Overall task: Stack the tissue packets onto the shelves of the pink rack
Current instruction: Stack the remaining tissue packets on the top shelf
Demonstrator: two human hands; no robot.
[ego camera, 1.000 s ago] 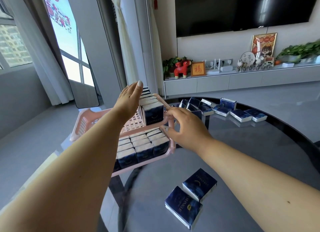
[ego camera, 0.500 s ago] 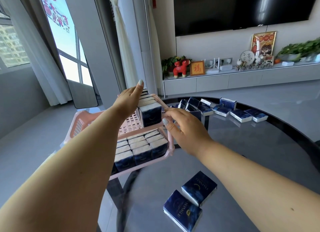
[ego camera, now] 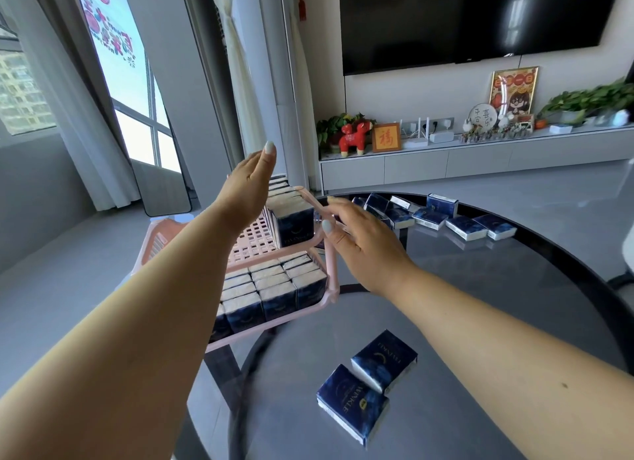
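Note:
The pink rack (ego camera: 331, 288) stands at the left edge of the round glass table (ego camera: 480, 305). Its lower shelf holds several dark blue tissue packets (ego camera: 274, 288) in rows. A row of packets (ego camera: 295, 219) stands on the upper shelf. My left hand (ego camera: 252, 182) hovers flat over the upper shelf, fingers straight, holding nothing. My right hand (ego camera: 356, 240) is beside the rack's right rim with relaxed fingers, empty. Two loose packets (ego camera: 367, 384) lie on the table near me. Several more packets (ego camera: 442, 216) lie at the far side.
A TV cabinet (ego camera: 480, 158) with ornaments and plants runs along the back wall under a black television (ego camera: 473, 17). A window and curtains are at the left. The grey floor surrounds the table.
My left hand has lifted off the upper-shelf packets and risen higher. My right hand has opened and drawn slightly away from the rack's rim.

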